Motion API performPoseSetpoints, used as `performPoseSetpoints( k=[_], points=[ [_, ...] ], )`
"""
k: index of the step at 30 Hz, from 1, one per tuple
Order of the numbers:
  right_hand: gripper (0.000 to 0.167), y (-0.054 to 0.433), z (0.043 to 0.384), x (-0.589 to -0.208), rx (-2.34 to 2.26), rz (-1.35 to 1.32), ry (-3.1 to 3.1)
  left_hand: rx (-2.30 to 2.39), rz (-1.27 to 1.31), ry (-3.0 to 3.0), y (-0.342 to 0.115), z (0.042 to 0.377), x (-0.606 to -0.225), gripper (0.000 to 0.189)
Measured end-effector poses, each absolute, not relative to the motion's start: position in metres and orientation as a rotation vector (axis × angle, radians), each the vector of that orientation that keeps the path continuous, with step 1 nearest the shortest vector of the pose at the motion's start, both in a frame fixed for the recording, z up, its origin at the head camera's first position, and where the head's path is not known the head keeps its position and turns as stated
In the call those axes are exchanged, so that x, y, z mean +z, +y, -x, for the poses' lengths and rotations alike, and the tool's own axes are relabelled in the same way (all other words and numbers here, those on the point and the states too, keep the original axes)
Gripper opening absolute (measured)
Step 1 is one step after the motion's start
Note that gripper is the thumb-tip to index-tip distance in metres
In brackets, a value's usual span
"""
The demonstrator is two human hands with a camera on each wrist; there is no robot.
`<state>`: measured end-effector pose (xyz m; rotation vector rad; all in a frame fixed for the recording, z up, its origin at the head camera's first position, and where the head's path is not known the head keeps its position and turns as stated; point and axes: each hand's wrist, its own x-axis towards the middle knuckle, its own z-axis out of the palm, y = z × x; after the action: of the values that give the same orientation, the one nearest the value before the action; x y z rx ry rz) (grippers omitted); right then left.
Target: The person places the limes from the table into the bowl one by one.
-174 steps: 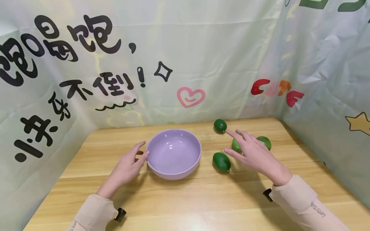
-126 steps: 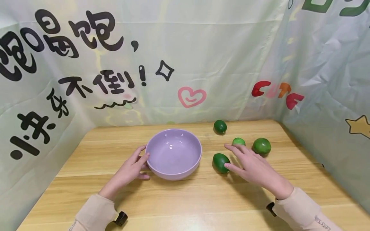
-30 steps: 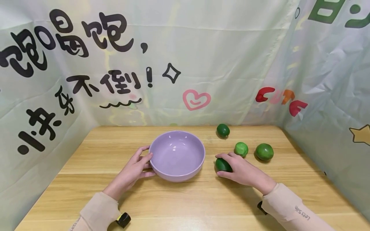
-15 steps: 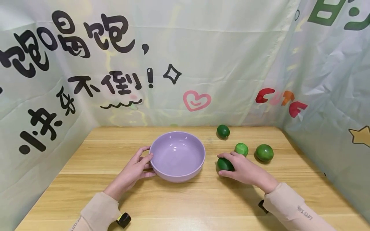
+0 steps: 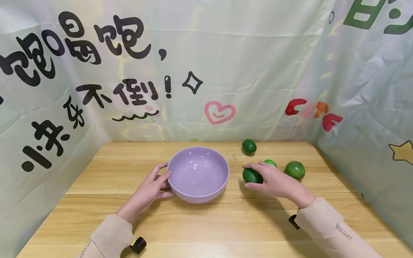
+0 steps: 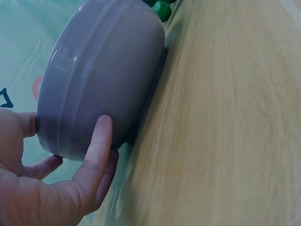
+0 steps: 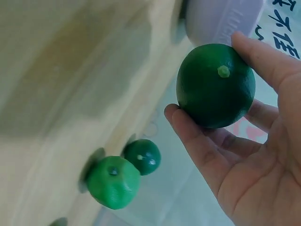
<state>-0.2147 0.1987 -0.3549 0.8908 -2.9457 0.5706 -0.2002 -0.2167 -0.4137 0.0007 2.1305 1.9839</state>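
A lilac bowl [image 5: 198,175] stands upright on the table. My left hand [image 5: 151,188] holds its left side, thumb at the rim and fingers against the outer wall [image 6: 108,70]. My right hand [image 5: 274,179] grips a dark green lime [image 5: 252,176] between thumb and fingers, just above the table right of the bowl. In the right wrist view the lime [image 7: 216,87] shows a pale stem nub and hangs clear of the tabletop. A light green lime [image 5: 270,163] is partly hidden behind the right hand.
Another dark green lime [image 5: 249,147] lies near the back edge. A larger green lime [image 5: 295,170] lies farther right. The wooden table [image 5: 200,229] is bordered by a printed cloth backdrop [image 5: 258,71] at the back and sides.
Over the last seconds my right hand came down from above the limes and took hold of the near one. It is now raised off the table. The bowl has stayed put.
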Motion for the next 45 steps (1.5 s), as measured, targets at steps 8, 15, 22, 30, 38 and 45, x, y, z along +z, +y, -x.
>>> performPoseSetpoints(
  k=[8,15,22,30,38,45],
  points=[
    [0.062,0.198,0.223,-0.333,0.633,-0.931,-2.949,1.974,-0.008,2.139,-0.218,0.200,-0.414,0.054],
    [0.061,0.194,0.230,-0.320,0.711,-0.949,-2.909,1.975,-0.019,2.131,-0.219,0.199,-0.415,0.054],
    [0.062,0.181,0.237,-0.319,0.744,-1.006,-2.895,1.993,-0.006,2.123,-0.218,0.198,-0.415,0.053],
    [0.064,0.160,0.244,-0.320,0.827,-1.055,-2.894,1.996,-0.009,2.122,-0.219,0.199,-0.418,0.053],
    [0.065,0.144,0.252,-0.321,0.823,-1.115,-2.843,2.003,-0.029,2.122,-0.217,0.202,-0.414,0.054],
    [0.064,0.132,0.253,-0.325,0.833,-1.174,-2.823,1.997,-0.022,2.121,-0.216,0.201,-0.412,0.054]
  ],
)
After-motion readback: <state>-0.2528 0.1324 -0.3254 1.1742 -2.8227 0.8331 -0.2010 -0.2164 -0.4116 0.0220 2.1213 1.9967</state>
